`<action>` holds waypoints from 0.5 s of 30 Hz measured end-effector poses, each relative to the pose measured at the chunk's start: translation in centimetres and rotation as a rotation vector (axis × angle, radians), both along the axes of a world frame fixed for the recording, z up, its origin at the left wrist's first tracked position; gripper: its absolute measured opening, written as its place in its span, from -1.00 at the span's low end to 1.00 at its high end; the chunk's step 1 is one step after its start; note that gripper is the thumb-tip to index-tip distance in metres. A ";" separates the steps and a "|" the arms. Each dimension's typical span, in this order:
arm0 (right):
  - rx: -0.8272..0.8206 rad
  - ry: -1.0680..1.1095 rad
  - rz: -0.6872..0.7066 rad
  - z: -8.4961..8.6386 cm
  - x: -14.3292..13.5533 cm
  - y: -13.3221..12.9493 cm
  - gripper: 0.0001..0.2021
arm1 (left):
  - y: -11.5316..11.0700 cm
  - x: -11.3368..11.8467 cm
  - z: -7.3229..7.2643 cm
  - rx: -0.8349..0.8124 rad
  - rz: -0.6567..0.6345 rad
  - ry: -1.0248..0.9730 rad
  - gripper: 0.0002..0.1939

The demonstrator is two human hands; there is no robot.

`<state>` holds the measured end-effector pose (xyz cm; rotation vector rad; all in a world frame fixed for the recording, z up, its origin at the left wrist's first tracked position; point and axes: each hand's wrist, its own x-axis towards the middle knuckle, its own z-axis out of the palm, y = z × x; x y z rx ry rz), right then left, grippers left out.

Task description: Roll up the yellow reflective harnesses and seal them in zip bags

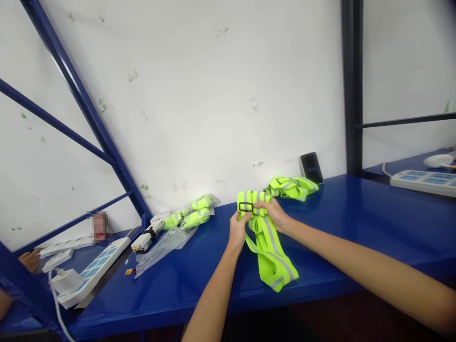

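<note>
A neon yellow reflective strap point(272, 237) with grey stripes is held up over the front of the blue table. Its upper part is gathered in folds, with a black rectangular buckle point(245, 207) facing me. My left hand point(239, 229) is closed on the lower left of the folds, thumb near the buckle. From the right, my right hand point(274, 213) grips the folded part, fingers across its front. Loose loops of the strap hang below onto the table's front edge. Behind it, another neon strap bundle point(292, 187) lies crumpled by the wall.
Bagged neon straps point(195, 217), a clear plastic bag point(166, 249) and a white device with a black band point(147, 236) lie at left. Power strips point(94, 273) stand beyond the blue frame post. A phone-like display point(311, 167) leans at the back. Another person's hand point(30, 260) shows far left.
</note>
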<state>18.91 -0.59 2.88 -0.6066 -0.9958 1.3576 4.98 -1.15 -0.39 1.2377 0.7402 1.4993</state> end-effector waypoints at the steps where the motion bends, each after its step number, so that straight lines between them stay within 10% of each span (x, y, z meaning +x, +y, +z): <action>1: 0.001 0.011 -0.006 0.0 -0.2 0.0 -0.69 | 0.0 -0.1 0.1 -0.011 0.038 0.001 -0.54; 7: -0.016 0.086 -0.076 0.5 -0.2 -0.3 -0.68 | -0.2 -0.8 0.7 -0.120 0.256 0.046 -0.54; 15: -0.062 0.137 0.052 1.0 0.0 -0.6 -0.79 | -0.8 -0.2 1.0 -0.246 0.069 -0.021 -0.53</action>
